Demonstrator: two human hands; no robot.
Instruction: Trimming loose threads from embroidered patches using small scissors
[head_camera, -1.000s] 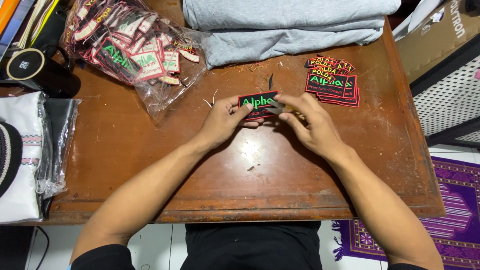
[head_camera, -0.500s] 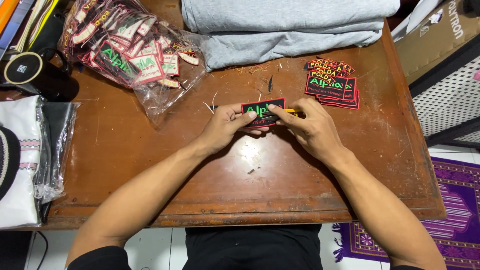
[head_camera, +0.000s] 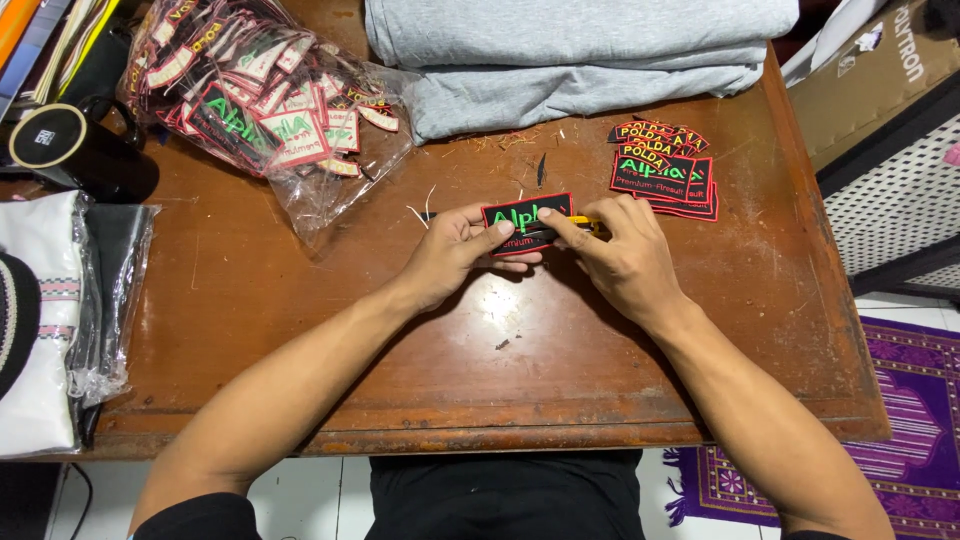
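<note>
A black embroidered patch (head_camera: 520, 216) with green lettering and a red border is held just above the brown wooden table (head_camera: 300, 330). My left hand (head_camera: 455, 250) pinches its left end with thumb on top. My right hand (head_camera: 620, 255) holds a small yellow-handled tool (head_camera: 585, 222) against the patch's right part, fingers curled over it. A stack of matching patches (head_camera: 665, 170) lies to the right of my hands. A clear plastic bag (head_camera: 260, 110) stuffed with several more patches sits at the back left.
Folded grey cloth (head_camera: 570, 50) lies along the table's far edge. A black mug (head_camera: 70, 150) stands at the far left, with bagged white and black garments (head_camera: 50, 310) in front of it. Thread scraps litter the tabletop. A cardboard box (head_camera: 880, 70) stands at the right.
Both hands have shifted the patch slightly and my right hand has closed in over its right end with the yellow-handled tool. Everything else on the table is unmoved.
</note>
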